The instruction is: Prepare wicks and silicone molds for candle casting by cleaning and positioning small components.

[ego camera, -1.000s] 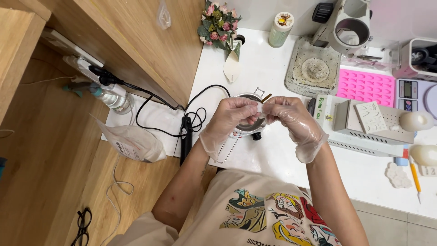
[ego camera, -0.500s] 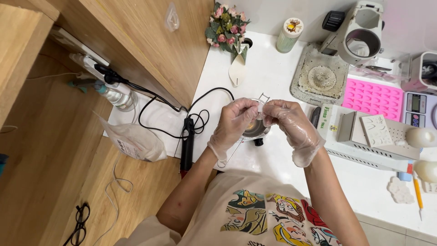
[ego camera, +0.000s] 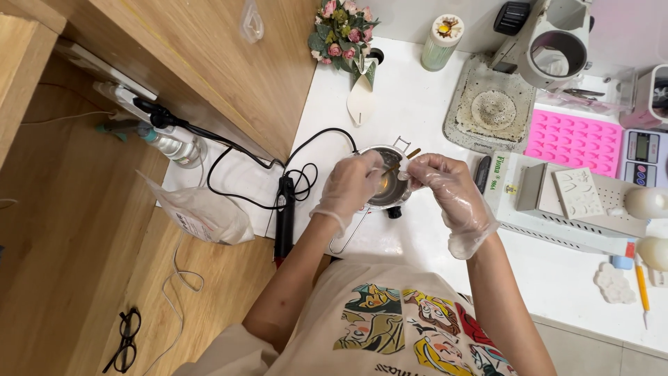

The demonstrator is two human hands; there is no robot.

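Both my hands wear thin clear gloves and hover over a small metal pot (ego camera: 387, 191) with amber liquid, which stands on the white counter (ego camera: 424, 237). My left hand (ego camera: 350, 186) pinches one end of a thin stick (ego camera: 390, 169) above the pot. My right hand (ego camera: 445, 188) pinches the other end, with something small and pale at its fingertips. What that small piece is, I cannot tell. A wire handle (ego camera: 346, 237) lies on the counter below the pot.
A black cable (ego camera: 243, 157) and a black rod-shaped tool (ego camera: 284, 221) lie to the left. A plastic bag (ego camera: 202, 216) hangs off the counter edge. To the right are a white machine (ego camera: 557, 209), a pink mould (ego camera: 574, 139), a scale (ego camera: 643, 157) and a grey tray (ego camera: 490, 104). Flowers (ego camera: 344, 31) stand behind.
My hands have drawn slightly apart over the pot, so the amber liquid and the thin stick now show between them. The view has shifted a little.
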